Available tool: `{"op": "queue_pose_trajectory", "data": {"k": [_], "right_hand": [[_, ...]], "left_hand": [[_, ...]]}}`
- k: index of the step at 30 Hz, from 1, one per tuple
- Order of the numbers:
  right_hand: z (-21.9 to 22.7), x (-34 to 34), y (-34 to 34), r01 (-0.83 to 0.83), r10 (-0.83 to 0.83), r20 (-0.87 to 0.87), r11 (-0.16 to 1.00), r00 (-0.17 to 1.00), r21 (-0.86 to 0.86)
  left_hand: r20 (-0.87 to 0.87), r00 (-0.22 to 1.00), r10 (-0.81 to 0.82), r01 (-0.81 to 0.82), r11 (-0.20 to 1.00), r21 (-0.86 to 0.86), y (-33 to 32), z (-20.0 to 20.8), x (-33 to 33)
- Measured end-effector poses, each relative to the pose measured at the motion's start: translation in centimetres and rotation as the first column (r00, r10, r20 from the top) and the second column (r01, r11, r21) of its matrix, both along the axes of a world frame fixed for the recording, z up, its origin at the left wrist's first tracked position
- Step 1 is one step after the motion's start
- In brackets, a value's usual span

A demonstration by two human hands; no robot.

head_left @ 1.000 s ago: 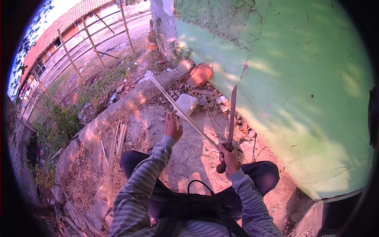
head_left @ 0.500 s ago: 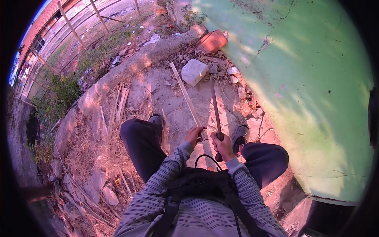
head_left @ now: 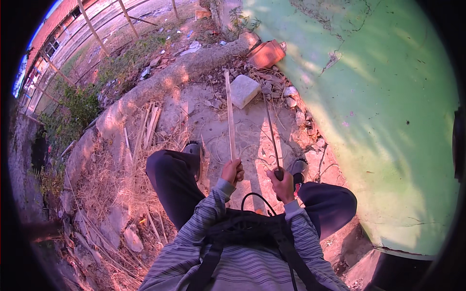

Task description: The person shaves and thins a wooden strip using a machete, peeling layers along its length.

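Note:
My left hand (head_left: 232, 172) is closed around the near end of a long, pale wooden strip (head_left: 230, 116), perhaps split bamboo. The strip points away from me, its far end beside a whitish stone block (head_left: 244, 91). In my right hand (head_left: 282, 185) is the dark handle of a machete (head_left: 273, 136). Its long, narrow blade also points forward, seen nearly edge-on. Strip and blade are apart, roughly side by side, with the ground between them. Both hands are in front of my body, between my bent knees.
A green wall (head_left: 369, 111) rises on the right, with rubble along its foot. An orange hollow brick (head_left: 266, 54) lies at the far end of a thick, rounded ridge (head_left: 170, 75). Several pale strips (head_left: 151, 125) and dry fibres litter the ground to the left.
My hands have moved apart, the left one leftward, the right one slightly right and lower. The strip has swung more upright, and the machete blade has turned to look thinner.

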State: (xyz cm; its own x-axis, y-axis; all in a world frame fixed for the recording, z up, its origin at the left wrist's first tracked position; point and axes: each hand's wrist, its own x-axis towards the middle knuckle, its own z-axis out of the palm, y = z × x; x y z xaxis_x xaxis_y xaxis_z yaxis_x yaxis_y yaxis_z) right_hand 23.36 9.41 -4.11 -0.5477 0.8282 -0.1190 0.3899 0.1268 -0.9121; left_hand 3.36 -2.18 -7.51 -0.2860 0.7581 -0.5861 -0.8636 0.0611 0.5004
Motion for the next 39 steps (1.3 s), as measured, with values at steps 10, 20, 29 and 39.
{"op": "queue_pose_trajectory", "data": {"k": [10,20,29,39], "right_hand": [[4.0,-1.9,0.8,0.028,-0.026,-0.034,0.998,0.999,0.057],[11.3,-2.9,1.0,-0.010,0.011,-0.177,1.000,0.984,0.008],[8.1,-2.4,1.0,-0.059,0.073,-0.108,0.990,0.991,0.125],[9.8,-0.6,1.5,-0.149,0.149,0.022,0.955,0.989,0.257]], "left_hand": [[-0.056,0.977,-0.204,0.212,0.939,0.271,-2.5,11.8,-0.4],[-0.310,0.853,-0.419,0.460,0.885,0.069,-3.9,14.4,-0.8],[-0.387,0.756,-0.528,0.533,0.840,-0.104,-4.7,13.9,-0.8],[-0.526,0.120,-0.842,0.559,0.495,-0.665,-9.3,8.2,-5.6]]}}
